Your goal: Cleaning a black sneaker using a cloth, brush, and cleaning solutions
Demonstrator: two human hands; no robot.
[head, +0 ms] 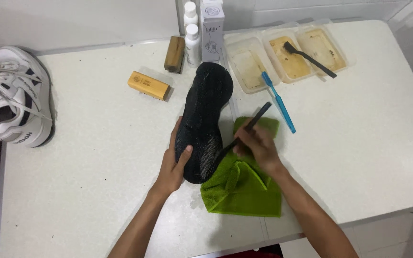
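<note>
The left hand grips the heel end of a black shoe turned sole up, with the thumb pressed on the textured sole and the other fingers wrapped around the far side. The shoe lies near the middle of the white table, its toe pointing away from the person and its heel partly over a folded green towel cloth. The right hand pinches a thin black brush with a long handle between its closed fingers; the tip of the brush touches the sole near the heel. The right hand rests above the green cloth.

Just beside the shoe, on the right, lies a blue toothbrush. Behind it stand three clear plastic trays, and another black brush lies across two of them. Near the toe there are a white carton box, two small white bottles, a wooden brush and a yellow block. A white sneaker with dark stripes sits at the left edge, well apart.
</note>
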